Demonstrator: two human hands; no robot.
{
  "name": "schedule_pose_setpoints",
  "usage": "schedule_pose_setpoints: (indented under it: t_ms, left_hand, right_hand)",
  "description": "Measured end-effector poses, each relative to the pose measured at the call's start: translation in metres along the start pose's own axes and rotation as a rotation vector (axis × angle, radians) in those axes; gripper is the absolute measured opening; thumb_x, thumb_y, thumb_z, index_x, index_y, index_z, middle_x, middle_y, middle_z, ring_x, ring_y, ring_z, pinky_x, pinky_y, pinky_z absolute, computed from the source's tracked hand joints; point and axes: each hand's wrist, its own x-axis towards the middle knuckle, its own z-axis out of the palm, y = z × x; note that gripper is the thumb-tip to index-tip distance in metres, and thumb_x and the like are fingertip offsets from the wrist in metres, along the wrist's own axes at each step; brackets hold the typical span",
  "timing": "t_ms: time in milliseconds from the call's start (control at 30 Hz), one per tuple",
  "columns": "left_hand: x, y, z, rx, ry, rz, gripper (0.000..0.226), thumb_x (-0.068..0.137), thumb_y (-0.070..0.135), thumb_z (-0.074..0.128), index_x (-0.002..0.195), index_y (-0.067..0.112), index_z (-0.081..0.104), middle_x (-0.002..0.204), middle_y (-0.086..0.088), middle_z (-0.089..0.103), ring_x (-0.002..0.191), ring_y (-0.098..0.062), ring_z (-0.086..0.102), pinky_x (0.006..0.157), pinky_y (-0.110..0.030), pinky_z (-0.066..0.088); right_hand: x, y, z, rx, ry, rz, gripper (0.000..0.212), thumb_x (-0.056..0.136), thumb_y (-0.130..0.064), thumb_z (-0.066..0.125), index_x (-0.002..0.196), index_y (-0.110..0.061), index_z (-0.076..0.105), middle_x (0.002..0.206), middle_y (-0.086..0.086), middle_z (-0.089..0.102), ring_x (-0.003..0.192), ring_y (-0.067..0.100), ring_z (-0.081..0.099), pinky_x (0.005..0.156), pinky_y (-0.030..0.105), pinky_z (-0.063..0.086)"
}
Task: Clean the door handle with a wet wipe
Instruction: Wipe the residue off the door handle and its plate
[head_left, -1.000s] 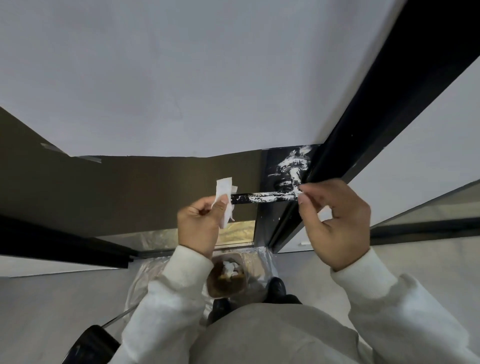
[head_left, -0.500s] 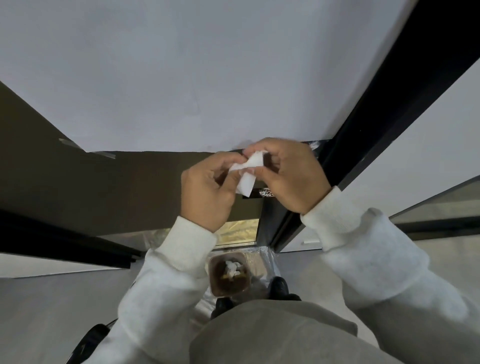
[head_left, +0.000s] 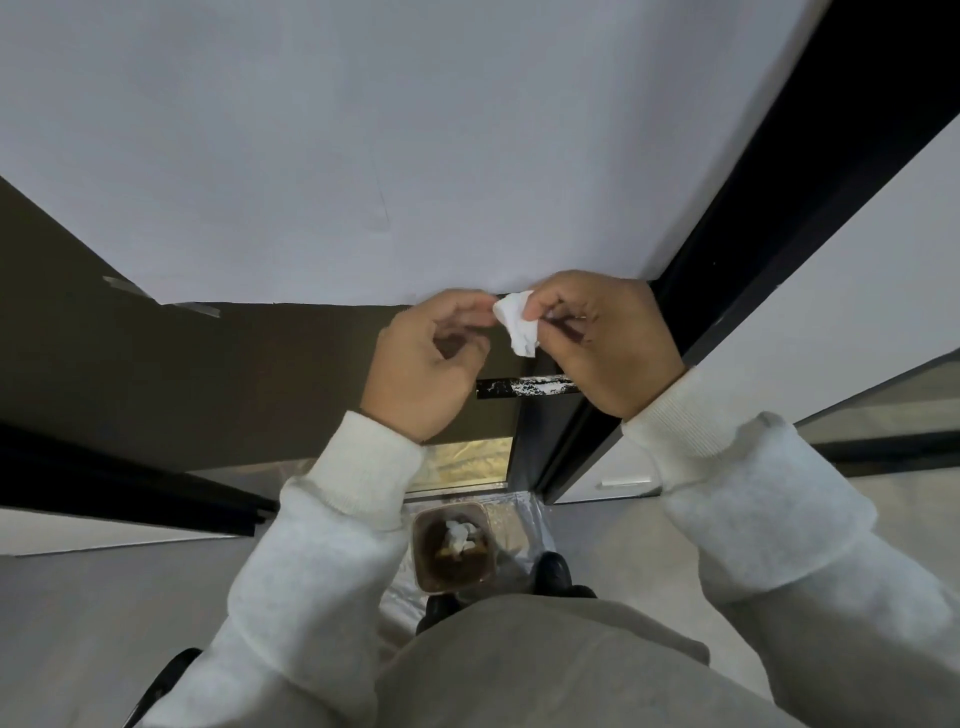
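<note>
A small white wet wipe (head_left: 518, 326) hangs crumpled between my two hands, just above the door handle. My right hand (head_left: 605, 343) pinches its right edge with thumb and forefinger. My left hand (head_left: 428, 364) touches its left corner with its fingertips. The black lever door handle (head_left: 524, 387), smeared with white residue, sticks out leftward below the wipe; its right end is hidden behind my right hand. Behind it stands the dark door (head_left: 208, 374) with a large white sheet (head_left: 363, 156) covering its upper part.
A black door frame (head_left: 779, 208) runs diagonally at the right. On the floor below the handle sits a brown bin (head_left: 452, 553) holding used white wipes, on a clear plastic sheet (head_left: 524, 519). My dark shoes (head_left: 553, 569) stand beside it.
A second ago my left hand alone held the wipe and my right hand touched the handle. Both hands then met above the handle, and the right hand now pinches the wipe.
</note>
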Motion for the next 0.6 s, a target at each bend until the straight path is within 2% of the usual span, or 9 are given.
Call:
schedule_pose_setpoints:
  t_ms: [67,133,233,300,367,433,467,533,600]
  left_hand:
    - [-0.009,-0.013,-0.001,0.093,-0.022,-0.082,0.038,0.078,0.015,0.067,0.114,0.028,0.071,0.099,0.009,0.075,0.093,-0.015,0.071,0.091,-0.043,0.057]
    - [-0.019,-0.022,0.003,0.080,-0.110,-0.147,0.038,0.075,0.021,0.071,0.112,0.028,0.072,0.097,0.009,0.076,0.095,-0.014,0.072,0.095,-0.043,0.056]
    - [-0.028,-0.026,0.010,0.048,-0.172,-0.122,0.029,0.081,0.017,0.080,0.109,0.022,0.077,0.099,0.009,0.079,0.096,-0.011,0.073,0.096,-0.041,0.056]
    - [-0.026,-0.028,0.010,0.047,-0.143,-0.130,0.025,0.082,0.014,0.081,0.107,0.020,0.079,0.097,0.009,0.079,0.092,-0.009,0.074,0.093,-0.039,0.058]
    - [-0.023,-0.029,0.009,0.058,-0.140,-0.143,0.024,0.082,0.015,0.082,0.105,0.020,0.080,0.093,0.008,0.079,0.087,-0.010,0.075,0.089,-0.038,0.059]
    - [-0.021,-0.030,0.009,0.069,-0.147,-0.133,0.023,0.081,0.017,0.083,0.103,0.020,0.080,0.090,0.008,0.079,0.083,-0.012,0.075,0.083,-0.034,0.060]
    - [-0.021,-0.029,0.009,0.064,-0.145,-0.131,0.022,0.081,0.016,0.083,0.102,0.019,0.080,0.089,0.007,0.079,0.082,-0.013,0.075,0.081,-0.032,0.059]
    - [-0.021,-0.029,0.010,0.040,-0.130,-0.142,0.021,0.080,0.013,0.084,0.100,0.018,0.081,0.087,0.006,0.079,0.080,-0.017,0.074,0.078,-0.030,0.058]
    - [-0.022,-0.031,0.010,0.053,-0.123,-0.129,0.020,0.080,0.012,0.084,0.098,0.020,0.081,0.085,0.007,0.079,0.079,-0.016,0.073,0.078,-0.029,0.057]
  right_hand:
    - [0.003,-0.003,-0.008,-0.116,-0.053,-0.042,0.022,0.083,0.001,0.061,0.098,-0.013,0.069,0.081,-0.001,0.064,0.072,0.023,0.064,0.067,0.044,0.057]
    - [0.006,-0.007,-0.013,-0.216,-0.140,-0.100,0.031,0.083,0.001,0.059,0.107,-0.016,0.071,0.087,-0.004,0.067,0.075,0.017,0.064,0.072,0.038,0.056]
    - [0.007,-0.010,-0.013,-0.385,-0.291,-0.177,0.025,0.081,-0.004,0.063,0.097,-0.016,0.077,0.091,0.002,0.073,0.080,0.018,0.067,0.077,0.039,0.055]
    - [0.004,-0.012,-0.010,-0.447,-0.437,-0.147,0.022,0.079,-0.017,0.058,0.090,-0.018,0.078,0.089,0.003,0.073,0.081,0.021,0.068,0.075,0.040,0.055]
    - [0.000,-0.015,-0.006,-0.448,-0.560,-0.103,0.030,0.076,-0.033,0.053,0.082,-0.017,0.077,0.084,0.003,0.069,0.077,0.018,0.065,0.069,0.037,0.054]
    - [0.000,-0.016,-0.003,-0.451,-0.594,-0.100,0.034,0.079,-0.043,0.055,0.078,-0.016,0.077,0.079,0.003,0.068,0.072,0.017,0.064,0.065,0.034,0.052]
    - [0.001,-0.016,-0.002,-0.471,-0.599,-0.121,0.031,0.083,-0.041,0.060,0.080,-0.016,0.077,0.079,0.003,0.068,0.071,0.019,0.064,0.065,0.034,0.052]
    - [-0.002,-0.016,0.005,-0.573,-0.607,-0.173,0.013,0.085,-0.020,0.068,0.078,-0.013,0.076,0.075,0.007,0.065,0.070,0.029,0.063,0.064,0.038,0.052]
    - [-0.007,-0.016,0.014,-0.630,-0.583,-0.213,0.015,0.076,0.000,0.073,0.067,-0.011,0.070,0.065,0.008,0.058,0.063,0.032,0.059,0.055,0.036,0.046]
